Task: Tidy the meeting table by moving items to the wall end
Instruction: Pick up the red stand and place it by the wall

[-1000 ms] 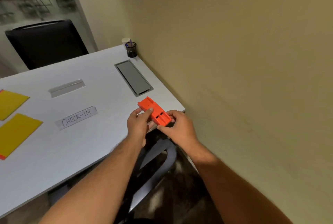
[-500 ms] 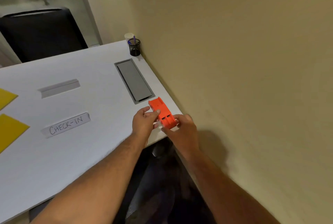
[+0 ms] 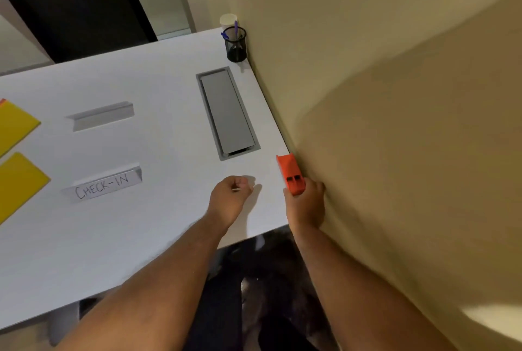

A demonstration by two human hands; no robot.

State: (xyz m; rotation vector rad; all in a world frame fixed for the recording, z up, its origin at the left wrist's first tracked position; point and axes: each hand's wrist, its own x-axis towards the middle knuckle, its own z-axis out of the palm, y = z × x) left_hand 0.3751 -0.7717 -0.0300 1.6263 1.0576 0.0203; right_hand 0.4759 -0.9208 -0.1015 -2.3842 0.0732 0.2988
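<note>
The table (image 3: 141,237) still carries yellow sheets (image 3: 17,124) and the CHECK-IN label (image 3: 103,185), well left of the grip. The orange block (image 3: 291,174), half a second ago held two-handed, now lies against the wall in the right hand (image 3: 306,206)'s closed grip; the left hand (image 3: 231,198) has let go, loosely curled, empty. One item delivered, I judge.

An office meeting room — a long white table (image 3: 118,237) runs up against a plain wall (image 3: 381,68); a grey cable hatch (image 3: 227,112) is set into its top. A black office chair (image 3: 82,9) stands at the far side; a folded card reading "CHECK-IN" (image 3: 103,185) and a mesh pen cup (image 3: 236,44) sit on the table — desk things.
</note>
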